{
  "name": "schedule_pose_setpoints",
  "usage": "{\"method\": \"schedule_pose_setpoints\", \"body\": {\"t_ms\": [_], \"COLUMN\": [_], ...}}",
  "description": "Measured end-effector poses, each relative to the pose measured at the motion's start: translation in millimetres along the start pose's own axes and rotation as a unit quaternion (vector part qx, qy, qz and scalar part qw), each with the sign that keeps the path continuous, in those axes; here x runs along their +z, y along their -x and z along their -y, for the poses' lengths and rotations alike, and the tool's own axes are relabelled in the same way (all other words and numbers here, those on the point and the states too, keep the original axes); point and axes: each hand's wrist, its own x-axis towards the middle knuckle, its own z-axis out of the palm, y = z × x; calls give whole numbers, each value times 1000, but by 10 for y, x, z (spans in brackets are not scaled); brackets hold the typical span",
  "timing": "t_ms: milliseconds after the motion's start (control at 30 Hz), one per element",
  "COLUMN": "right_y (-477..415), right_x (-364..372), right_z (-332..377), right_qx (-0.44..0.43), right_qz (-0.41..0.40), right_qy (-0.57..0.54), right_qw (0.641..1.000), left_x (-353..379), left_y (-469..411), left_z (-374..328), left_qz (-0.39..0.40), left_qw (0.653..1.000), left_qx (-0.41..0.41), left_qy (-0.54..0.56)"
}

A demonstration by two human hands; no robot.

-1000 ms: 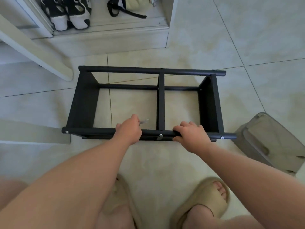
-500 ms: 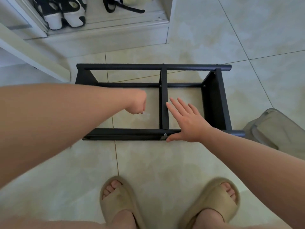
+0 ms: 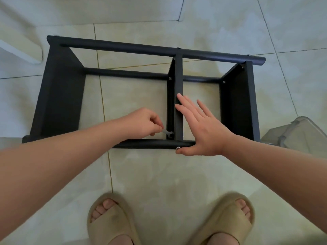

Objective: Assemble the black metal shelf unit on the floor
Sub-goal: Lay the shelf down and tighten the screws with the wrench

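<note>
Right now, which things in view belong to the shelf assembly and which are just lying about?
Job: black shelf frame; small silver tool pinched by left hand; right hand flat on middle divider.
Lying about: clear plastic container; white board.

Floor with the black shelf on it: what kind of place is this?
Most likely inside a home, though which room is unclear. The floor is glossy beige tile, the person wears slippers, and a clear plastic box sits beside the shelf.
</note>
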Motion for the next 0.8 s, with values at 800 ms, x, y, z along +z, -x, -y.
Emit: {"method": "schedule_pose_setpoints", "body": {"t_ms": [800], "right_y": [-30], "right_x": [67], "right_z": [28], "right_qx": [-21], "right_qz": [3], "right_qy": [72], "right_qw": [997], "left_x": [132], "left_y": [-121], "left_z": [-59], "left_qz": [38], "left_qw": [961], "left_qx": [-93], "left_qy": [257]}}
